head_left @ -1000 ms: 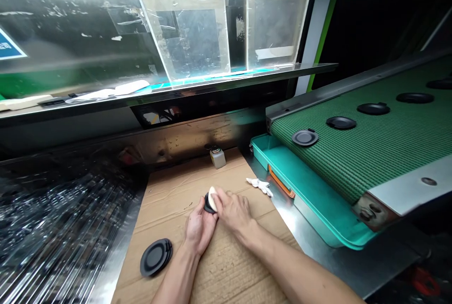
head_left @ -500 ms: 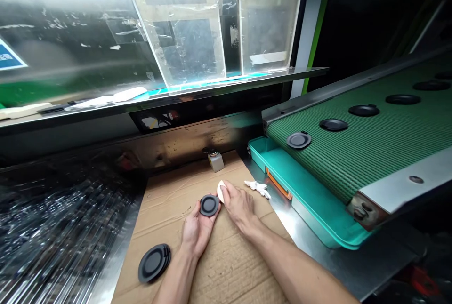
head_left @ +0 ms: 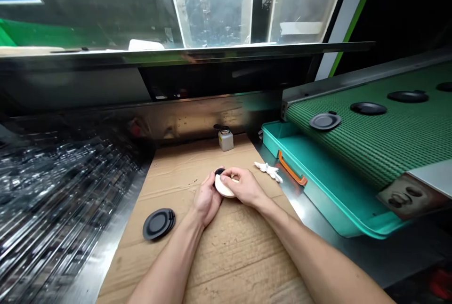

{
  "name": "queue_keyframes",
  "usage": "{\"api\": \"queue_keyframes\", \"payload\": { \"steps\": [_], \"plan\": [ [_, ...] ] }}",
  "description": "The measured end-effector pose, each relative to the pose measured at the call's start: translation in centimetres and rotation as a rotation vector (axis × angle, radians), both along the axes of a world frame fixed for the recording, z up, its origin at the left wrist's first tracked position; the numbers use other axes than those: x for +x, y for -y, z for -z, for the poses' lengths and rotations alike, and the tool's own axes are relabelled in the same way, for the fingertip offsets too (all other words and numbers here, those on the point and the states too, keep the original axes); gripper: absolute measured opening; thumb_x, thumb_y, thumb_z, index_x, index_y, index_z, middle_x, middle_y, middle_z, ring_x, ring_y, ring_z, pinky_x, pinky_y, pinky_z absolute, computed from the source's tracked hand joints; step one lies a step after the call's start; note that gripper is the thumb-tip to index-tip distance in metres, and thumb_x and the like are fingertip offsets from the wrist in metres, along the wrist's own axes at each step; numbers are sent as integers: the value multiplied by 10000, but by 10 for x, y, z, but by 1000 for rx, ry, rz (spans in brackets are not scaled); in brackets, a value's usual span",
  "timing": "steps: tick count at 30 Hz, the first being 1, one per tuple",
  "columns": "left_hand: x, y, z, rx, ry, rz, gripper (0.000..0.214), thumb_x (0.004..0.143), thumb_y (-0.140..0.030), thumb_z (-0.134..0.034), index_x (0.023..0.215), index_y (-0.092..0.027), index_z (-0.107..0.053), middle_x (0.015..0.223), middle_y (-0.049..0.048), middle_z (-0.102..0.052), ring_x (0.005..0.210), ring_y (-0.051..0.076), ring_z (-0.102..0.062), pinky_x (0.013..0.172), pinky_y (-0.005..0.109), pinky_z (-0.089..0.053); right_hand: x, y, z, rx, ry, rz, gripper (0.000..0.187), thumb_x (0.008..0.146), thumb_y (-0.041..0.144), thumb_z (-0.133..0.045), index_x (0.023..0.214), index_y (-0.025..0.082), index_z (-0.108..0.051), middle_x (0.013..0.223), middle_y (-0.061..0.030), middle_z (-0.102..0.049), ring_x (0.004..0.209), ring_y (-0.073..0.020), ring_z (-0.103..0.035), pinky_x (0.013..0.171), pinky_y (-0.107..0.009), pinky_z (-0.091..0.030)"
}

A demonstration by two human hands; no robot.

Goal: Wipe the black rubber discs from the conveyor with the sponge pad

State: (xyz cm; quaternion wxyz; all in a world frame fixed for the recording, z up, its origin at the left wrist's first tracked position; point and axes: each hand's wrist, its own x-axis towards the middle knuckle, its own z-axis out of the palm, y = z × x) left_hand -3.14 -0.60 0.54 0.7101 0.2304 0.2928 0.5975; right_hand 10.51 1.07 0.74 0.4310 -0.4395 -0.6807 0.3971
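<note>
**thread_op:** Any word on the left hand (head_left: pixel 208 199), over the cardboard sheet (head_left: pixel 212 257)?

**reply_1:** Curled up under a black rubber disc (head_left: pixel 219 171), fingers cupped round the edge, just past the middle of the sheet. Mostly hidden, only a dark sliver showing beyond a white pad (head_left: pixel 223 186).

**thread_op:** And the right hand (head_left: pixel 245 186)?

**reply_1:** Fingers together, pressed down over that pad, pad held tight against the disc. Both hands touching, too.

**thread_op:** Anything else on the sheet?

**reply_1:** Stack of black discs (head_left: pixel 158 224) lying flat near the left edge. Small bottle with a black cap (head_left: pixel 226 140) upright at the far edge. Crumpled white cloth (head_left: pixel 268 172) just off the right edge.

**thread_op:** Beyond that?

**reply_1:** Teal tray (head_left: pixel 318 186) with an orange handle (head_left: pixel 291 167) right of the sheet, and a green mesh conveyor belt (head_left: pixel 370 144) behind it, black discs in a row on top.
</note>
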Motion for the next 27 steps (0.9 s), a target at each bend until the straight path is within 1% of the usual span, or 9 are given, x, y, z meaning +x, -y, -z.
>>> {"api": "queue_keyframes", "payload": {
  "steps": [2, 3, 7, 9, 12, 14, 16, 23, 27],
  "plan": [
    [0, 0, 1, -6, 11, 1, 252, 907, -246, -489, 1069, -104, -620, 1099, 147, -659, 1060, 254, -618, 977, 437, -482, 8, 1, -4, -21, 97, -107, 257, 819, 391, -566, 849, 171, -695, 782, -5, -682, 684, -133, -607, 584, -199, -430],
    [-1, 0, 1, -7, 18, 5, 247, 909, -245, -483, 1056, -100, -619, 1099, 152, -657, 1056, 255, -618, 971, 443, -484, 13, 2, -8, -7, 179, -110, 245, 811, 395, -580, 826, 182, -702, 770, 0, -685, 678, -137, -608, 589, -204, -429],
    [-2, 1, 0, -33, 30, 14, 222, 919, -229, -468, 1022, -89, -605, 1116, 168, -647, 1039, 259, -624, 934, 470, -505, 15, 9, -18, 197, 452, 228, 270, 884, 417, -502, 977, 257, -699, 846, -4, -710, 757, -169, -632, 678, -243, -431],
    [-2, 1, 0, -51, 41, 15, 223, 925, -226, -454, 1000, -79, -604, 1100, 179, -651, 1020, 255, -632, 918, 454, -516, 6, 12, -16, 284, 505, 260, 304, 923, 436, -446, 1080, 295, -665, 907, -6, -714, 796, -170, -641, 705, -242, -430],
    [-3, 0, 1, -68, 75, 24, 235, 929, -237, -448, 1008, -75, -599, 1089, 184, -657, 1009, 252, -641, 899, 426, -527, -4, 6, -7, 317, 564, 293, 339, 945, 468, -398, 1165, 340, -623, 953, -11, -714, 818, -182, -651, 712, -252, -428],
    [-6, 1, 1, -79, 90, 43, 260, 929, -257, -446, 1033, -67, -592, 1121, 201, -646, 1025, 265, -640, 883, 419, -531, -1, -2, -1, 299, 543, 434, 371, 960, 470, -356, 1190, 326, -608, 970, -30, -713, 846, -200, -652, 721, -272, -428],
    [-10, 1, 0, -92, 104, 68, 288, 931, -281, -438, 1054, -62, -581, 1162, 224, -626, 1057, 287, -630, 868, 417, -531, 6, -11, 4, 273, 481, 502, 387, 957, 479, -352, 1154, 291, -627, 964, -46, -713, 866, -211, -650, 738, -284, -433],
    [-18, 5, -10, -79, 247, 183, 330, 929, -332, -411, 1165, -133, -527, 1200, 223, -602, 1052, 298, -633, 771, 391, -530, 20, -19, 15, 211, 333, 477, 424, 908, 523, -408, 1035, 219, -674, 936, -76, -714, 871, -226, -650, 752, -304, -453],
    [-11, 10, -16, 17, 134, 160, 333, 879, -296, -526, 1172, -142, -548, 1164, 184, -621, 972, 267, -650, 716, 333, -514, 19, -19, 17, 215, 333, 468, 384, 901, 503, -428, 1014, 235, -679, 913, -60, -716, 854, -221, -651, 743, -302, -455]
  ]
}}
